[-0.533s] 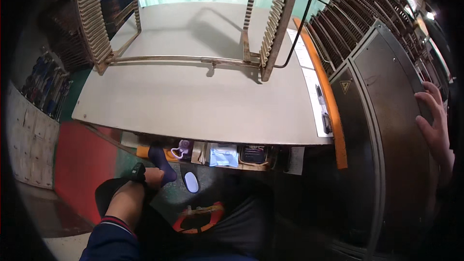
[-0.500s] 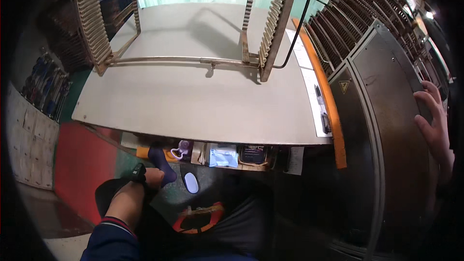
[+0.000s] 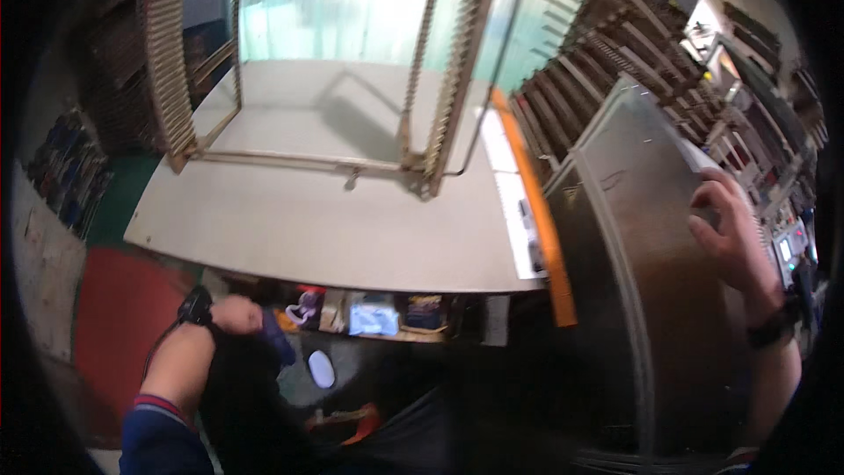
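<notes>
My right hand (image 3: pixel 734 233) is held up at the edge of a tall dark metal cabinet (image 3: pixel 677 237). Its fingers are bent and apart from the thumb, with nothing seen between them. Whether it touches the cabinet I cannot tell. My left hand (image 3: pixel 239 315), smeared by motion, is low at the left, below the front edge of the pale table (image 3: pixel 334 237). A dark blue sock-like cloth (image 3: pixel 280 340) shows just beside it, and its fingers cannot be made out. A metal rack frame (image 3: pixel 299 160) with ridged uprights stands on the table.
An orange strip (image 3: pixel 536 211) edges the table's right side, beside white papers (image 3: pixel 505 180). Under the tabletop, a shelf holds a light blue packet (image 3: pixel 374 318) and a dark box (image 3: pixel 425 312). A white oval (image 3: pixel 322 369) lies on the floor. Stacked metal racks (image 3: pixel 589 62) rise behind the cabinet.
The view has swung to the right. My right hand and more of its forearm now show farther into the picture, with the fingers more bent. My left hand has shifted left and slightly up.
</notes>
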{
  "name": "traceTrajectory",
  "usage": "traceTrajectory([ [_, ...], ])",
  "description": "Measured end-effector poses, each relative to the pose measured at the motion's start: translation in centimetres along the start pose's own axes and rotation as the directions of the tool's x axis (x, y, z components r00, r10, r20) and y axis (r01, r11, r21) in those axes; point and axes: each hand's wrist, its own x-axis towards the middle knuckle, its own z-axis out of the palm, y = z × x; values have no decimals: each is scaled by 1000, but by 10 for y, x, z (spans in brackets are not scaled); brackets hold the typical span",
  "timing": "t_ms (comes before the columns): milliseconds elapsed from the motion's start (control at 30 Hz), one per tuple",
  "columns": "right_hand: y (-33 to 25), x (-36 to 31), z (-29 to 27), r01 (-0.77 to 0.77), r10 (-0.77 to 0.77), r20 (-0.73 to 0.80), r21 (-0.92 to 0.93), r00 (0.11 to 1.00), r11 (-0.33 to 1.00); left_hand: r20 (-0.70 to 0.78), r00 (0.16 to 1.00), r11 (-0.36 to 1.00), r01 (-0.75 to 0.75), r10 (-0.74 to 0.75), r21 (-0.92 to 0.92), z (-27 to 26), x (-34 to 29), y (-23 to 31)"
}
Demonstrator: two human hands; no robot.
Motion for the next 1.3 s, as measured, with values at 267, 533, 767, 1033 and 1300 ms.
traceTrajectory([
  [267, -88, -2, -14, 780, -781, 24, 44, 624, 624, -291, 955, 994, 84, -60, 70, 3, 24, 26],
  [533, -86, -17, 1, 756, -757, 70, 49, 649, 653, 63, 996, 997, 67, -69, 37, -7, 68, 9],
  [767, -73, -10, 5, 730, -730, -19, 44, 683, 682, 18, 996, 996, 88, -88, 3, -1, 66, 36],
  [1033, -85, -14, 21, 704, -706, 194, 91, 681, 704, 44, 993, 994, 111, -112, 14, 22, 81, 5],
  [1300, -76, -14, 28, 718, -729, 32, 150, 684, 680, -81, 994, 994, 76, -70, 81, 14, 58, 27],
])
